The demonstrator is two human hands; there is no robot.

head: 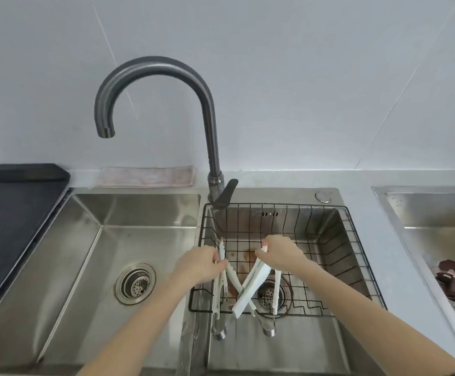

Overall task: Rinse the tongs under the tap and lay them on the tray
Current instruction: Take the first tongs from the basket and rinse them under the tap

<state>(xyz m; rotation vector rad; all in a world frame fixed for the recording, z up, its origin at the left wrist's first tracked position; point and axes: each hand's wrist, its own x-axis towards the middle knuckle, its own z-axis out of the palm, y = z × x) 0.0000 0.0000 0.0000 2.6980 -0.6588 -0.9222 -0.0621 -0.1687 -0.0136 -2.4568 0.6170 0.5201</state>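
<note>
Tongs in both hands over basket

**Colours at the kitchen sink**

Two pairs of white tongs with silvery metal ends are showing pale against a black wire basket, its thin bars forming a grid pattern. The double sink is gleaming in brushed silver steel, with a brownish stain showing on the right basin's floor. The curved tap is appearing dark gunmetal grey. A matte black tray is sitting at the left. A faded pinkish cloth is lying against the pale blue-grey wall. The surface is looking light grey. A dark brown object is showing at far right.
</note>
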